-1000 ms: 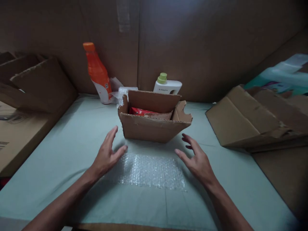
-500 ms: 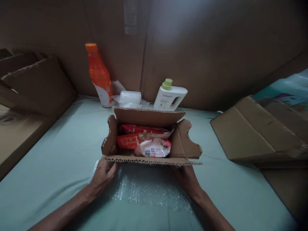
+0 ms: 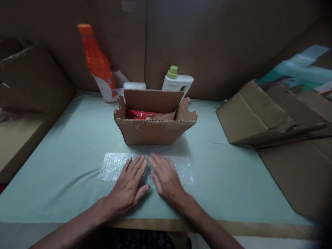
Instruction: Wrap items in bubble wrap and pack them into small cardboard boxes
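A strip of clear bubble wrap (image 3: 110, 166) lies flat on the green-covered table. My left hand (image 3: 129, 181) rests on its middle, fingers stretched out and thumb apart. Beside it my right hand (image 3: 167, 178) is also open over the wrap, its fingertips slightly blurred. Neither hand holds anything. Just beyond the wrap stands an open cardboard box (image 3: 153, 133) with its flaps raised. Inside the box a red packet (image 3: 141, 114) shows; the front wall hides the lower contents.
Behind the box stand a tall orange bottle (image 3: 97, 62), a roll of bubble wrap (image 3: 134, 85) and a white bottle with a green cap (image 3: 172, 82). A cardboard box (image 3: 249, 114) with teal containers (image 3: 293, 71) sits at the right. More cardboard (image 3: 33, 79) stands at the left.
Both hands have let go of the cardboard box, which now stands farther back, and have come down onto the bubble wrap. The view has shifted downward, showing the table's front edge.
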`<state>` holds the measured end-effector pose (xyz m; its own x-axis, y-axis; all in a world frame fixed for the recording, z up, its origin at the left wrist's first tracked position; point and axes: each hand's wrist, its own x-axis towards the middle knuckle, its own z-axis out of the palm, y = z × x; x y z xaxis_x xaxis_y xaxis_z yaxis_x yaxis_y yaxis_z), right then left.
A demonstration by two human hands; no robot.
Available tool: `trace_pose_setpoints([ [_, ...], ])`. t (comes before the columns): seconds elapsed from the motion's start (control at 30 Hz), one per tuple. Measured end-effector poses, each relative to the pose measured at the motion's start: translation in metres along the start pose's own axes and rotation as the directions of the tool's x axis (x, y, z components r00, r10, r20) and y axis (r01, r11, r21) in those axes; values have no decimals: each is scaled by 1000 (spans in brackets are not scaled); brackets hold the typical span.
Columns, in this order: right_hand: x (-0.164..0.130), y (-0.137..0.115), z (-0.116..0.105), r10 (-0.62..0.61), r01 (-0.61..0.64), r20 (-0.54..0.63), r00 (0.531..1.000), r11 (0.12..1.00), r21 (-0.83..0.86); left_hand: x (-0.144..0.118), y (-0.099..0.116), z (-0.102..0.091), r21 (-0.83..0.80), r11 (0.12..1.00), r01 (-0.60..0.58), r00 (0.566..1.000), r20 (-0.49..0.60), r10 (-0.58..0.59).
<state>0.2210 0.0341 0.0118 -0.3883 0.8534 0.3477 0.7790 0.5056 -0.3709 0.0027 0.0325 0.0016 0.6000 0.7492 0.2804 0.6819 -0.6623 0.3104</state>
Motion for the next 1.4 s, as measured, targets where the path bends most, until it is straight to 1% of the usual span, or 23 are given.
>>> trace_pose_setpoints([
  [0.07, -12, -11, 16, -27, 31, 144, 989, 999, -25, -14, -4, 10, 63, 997, -38, 995, 93, 32],
  [0.13, -31, 0, 17, 20, -8, 182, 983, 998, -67, -30, -21, 10, 114, 993, 6, 993, 117, -20],
  [0.17, -43, 11, 10, 73, -58, 164, 984, 994, -96, -39, -31, 6, 129, 990, 54, 991, 115, -70],
  [0.23, -69, 39, -12, 229, -215, 82, 970, 965, -152, -58, -52, -7, 151, 972, 180, 977, 89, -195],
  [0.3, -86, 65, -35, 359, -355, -15, 933, 916, -188, -73, -67, -23, 185, 929, 321, 943, 27, -331],
  [0.33, -89, 74, -44, 395, -397, -52, 917, 898, -191, -78, -72, -29, 202, 896, 395, 916, -17, -400],
  [0.4, -82, 84, -53, 412, -420, -82, 907, 891, -172, -80, -76, -35, 208, 827, 523, 852, -94, -515],
  [0.47, -60, 86, -52, 404, -407, -52, 913, 902, -140, -72, -76, -34, 176, 779, 602, 798, -124, -589],
  [0.5, -48, 85, -49, 404, -404, -23, 914, 906, -127, -66, -74, -32, 148, 767, 624, 781, -129, -611],
  [0.57, -27, 79, -44, 407, -402, 31, 913, 909, -108, -53, -70, -27, 66, 768, 636, 767, -154, -622],
  [0.63, -21, 69, -46, 396, -389, 65, 916, 916, -96, -44, -65, -26, -29, 797, 603, 777, -205, -595],
  [0.7, -34, 56, -55, 404, -401, 102, 909, 915, -46, -37, -60, -31, -92, 833, 545, 802, -232, -550],
  [0.8, -83, 27, -70, 478, -495, 149, 866, 861, 116, -19, -54, -41, -107, 884, 456, 857, -215, -468],
  [0.9, -139, -12, -70, 529, -553, 162, 833, 784, 281, 16, -47, -40, -99, 943, 317, 929, -167, -330],
  [0.93, -153, -26, -66, 536, -564, 181, 825, 753, 339, 32, -44, -35, -99, 959, 264, 951, -138, -276],
  [1.0, -171, -51, -55, 524, -599, 292, 800, 666, 445, 63, -36, -22, -103, 980, 172, 981, -72, -180],
  [1.07, -176, -72, -45, 496, -650, 421, 760, 577, 494, 87, -27, -9, -105, 987, 124, 992, -25, -127],
  [1.13, -171, -87, -39, 495, -700, 495, 714, 508, 502, 94, -19, -2, -103, 988, 118, 993, -19, -120],
  [1.2, -162, -96, -39, 513, -724, 514, 687, 431, 539, 80, -12, -6, -95, 988, 125, 990, -48, -130],
  [1.23, -156, -99, -40, 507, -726, 529, 680, 366, 582, 66, -8, -11, -122, 984, 128, 988, -66, -136],
  [1.3, -141, -99, -43, 476, -688, 552, 685, 173, 705, 29, 0, -27, -300, 944, 136, 987, -44, -156],
  [1.33, -133, -97, -44, 468, -652, 555, 688, 63, 756, 10, 4, -35, -458, 875, 156, 986, 24, -164],
  [1.4, -112, -89, -42, 477, -575, 551, 685, -111, 810, -23, 17, -46, -730, 639, 241, 970, 210, -126],
])
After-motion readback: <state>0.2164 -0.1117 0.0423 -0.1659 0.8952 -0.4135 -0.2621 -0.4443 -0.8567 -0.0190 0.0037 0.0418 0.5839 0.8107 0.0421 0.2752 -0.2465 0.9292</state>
